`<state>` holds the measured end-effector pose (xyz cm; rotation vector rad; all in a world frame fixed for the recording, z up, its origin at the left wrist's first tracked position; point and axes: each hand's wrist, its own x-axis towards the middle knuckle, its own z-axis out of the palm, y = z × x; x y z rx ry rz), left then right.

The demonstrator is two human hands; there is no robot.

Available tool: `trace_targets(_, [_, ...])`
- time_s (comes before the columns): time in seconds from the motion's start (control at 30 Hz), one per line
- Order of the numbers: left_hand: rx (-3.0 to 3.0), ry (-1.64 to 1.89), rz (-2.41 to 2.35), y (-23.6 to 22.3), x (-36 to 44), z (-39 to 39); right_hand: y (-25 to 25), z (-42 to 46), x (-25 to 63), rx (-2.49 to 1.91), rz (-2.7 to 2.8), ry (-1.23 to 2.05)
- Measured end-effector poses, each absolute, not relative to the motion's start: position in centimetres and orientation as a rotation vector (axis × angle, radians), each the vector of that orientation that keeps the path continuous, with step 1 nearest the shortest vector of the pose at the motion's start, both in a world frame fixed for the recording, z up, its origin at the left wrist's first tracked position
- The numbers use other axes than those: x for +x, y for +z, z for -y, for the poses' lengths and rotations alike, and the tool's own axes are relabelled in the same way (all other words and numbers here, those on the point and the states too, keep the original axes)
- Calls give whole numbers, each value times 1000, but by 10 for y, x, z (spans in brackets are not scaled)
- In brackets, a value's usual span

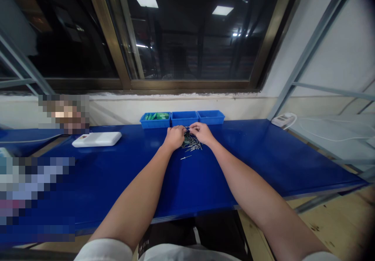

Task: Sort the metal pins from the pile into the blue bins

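Note:
A heap of thin metal pins that look like blind rivets (193, 144) lies on the blue table, partly covered by my fingers. My left hand (175, 137) is at the heap's left side with its fingers curled and closed. On the right side, my right hand (202, 133) pinches with thumb and forefinger. Between the two sets of fingertips shows a slim metal piece like those in the heap; which hand bears it is hard to make out. One loose rivet (186, 157) lies apart, nearer to me.
Three blue bins stand in a row by the wall: the left bin (155, 125) has green packets in it, beside a middle bin (184, 123) and a right bin (211, 120). A white device (96, 139) lies left; a power strip (283, 119) sits right. Another person is blurred at left.

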<state>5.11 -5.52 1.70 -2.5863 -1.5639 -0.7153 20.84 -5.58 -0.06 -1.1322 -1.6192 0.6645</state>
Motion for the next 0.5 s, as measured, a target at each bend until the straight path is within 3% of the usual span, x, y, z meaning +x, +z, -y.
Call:
trace_targets(0.23, [-2589,-856,1547,18,53,58,1,53,216,-1065,1402,840])
trace_targets(0.5, [-2443,-996,1733,16,43,54,-1,38,253,-1324,1233,474])
